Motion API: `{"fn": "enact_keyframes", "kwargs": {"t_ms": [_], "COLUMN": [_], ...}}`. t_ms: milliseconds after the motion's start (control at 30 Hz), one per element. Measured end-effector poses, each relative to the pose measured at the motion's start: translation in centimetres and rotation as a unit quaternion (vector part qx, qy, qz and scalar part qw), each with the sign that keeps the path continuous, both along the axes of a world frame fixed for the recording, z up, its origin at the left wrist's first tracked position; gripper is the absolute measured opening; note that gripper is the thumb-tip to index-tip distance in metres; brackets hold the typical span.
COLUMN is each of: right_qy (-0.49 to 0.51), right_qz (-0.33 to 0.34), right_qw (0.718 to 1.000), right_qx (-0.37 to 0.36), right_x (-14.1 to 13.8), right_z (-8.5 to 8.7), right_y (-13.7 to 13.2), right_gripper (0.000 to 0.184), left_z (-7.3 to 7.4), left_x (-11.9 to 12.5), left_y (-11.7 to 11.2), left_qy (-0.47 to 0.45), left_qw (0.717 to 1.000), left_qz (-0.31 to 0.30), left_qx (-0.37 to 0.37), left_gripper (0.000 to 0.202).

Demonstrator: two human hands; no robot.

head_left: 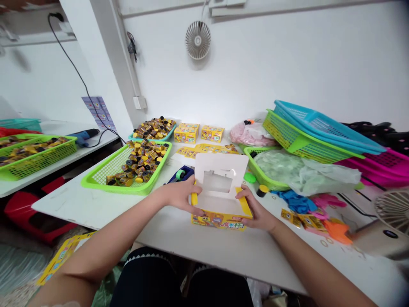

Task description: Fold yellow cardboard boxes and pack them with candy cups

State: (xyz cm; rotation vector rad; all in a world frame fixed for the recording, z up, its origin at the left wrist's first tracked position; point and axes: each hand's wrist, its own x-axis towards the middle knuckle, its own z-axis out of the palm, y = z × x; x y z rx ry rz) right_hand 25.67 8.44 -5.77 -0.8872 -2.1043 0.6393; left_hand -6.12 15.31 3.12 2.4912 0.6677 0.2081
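Observation:
A yellow printed cardboard box (220,219) stands on the table in front of me with its white-lined lid (221,164) raised. The lid has a cut-out window in its middle. My left hand (183,195) grips the box's left side, thumb and fingers at the side flap and front edge. At the right side, my right hand (255,209) pinches the other yellow flap and the corner. What I see of the box's inside is bare white card. Behind my left hand lies a dark blue tape dispenser (182,174) with a green roll.
Green basket (92,179) and a turquoise one behind it hold many small yellow-capped jars. Two closed boxes (212,133) and flat printed cards (204,149) lie at the back. Right: stacked baskets (313,136), plastic bags, a loose jar (262,190), blue balloon-like pieces (295,201), a fan (393,211).

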Motion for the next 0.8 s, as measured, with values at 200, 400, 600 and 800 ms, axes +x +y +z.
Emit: {"fn": "enact_keyframes", "kwargs": {"t_ms": [200,400,600,800], "right_qy": [-0.021,-0.052,-0.076,-0.060], "right_qz": [0.000,-0.019,-0.051,-0.088], "right_qw": [0.998,0.985,0.976,0.975], "right_qx": [0.061,0.163,0.196,0.192], "right_x": [0.1,0.4,0.6,0.6], "right_z": [-0.7,-1.7,-2.8,-4.0], "right_y": [-0.3,0.1,0.4,0.2], "right_gripper": [0.090,0.090,0.089,0.099], "left_z": [2.2,-0.4,-2.7,-2.2], "left_x": [1.1,1.7,4.0,4.7], "left_y": [1.3,-1.1,-3.3,-1.5], "left_qy": [0.034,-0.171,-0.358,-0.320], "left_qw": [0.952,0.884,0.792,0.793], "left_qz": [0.148,0.244,0.331,0.380], "left_qx": [-0.266,-0.361,-0.369,-0.353], "left_gripper": [0.052,0.050,0.057,0.050]}}
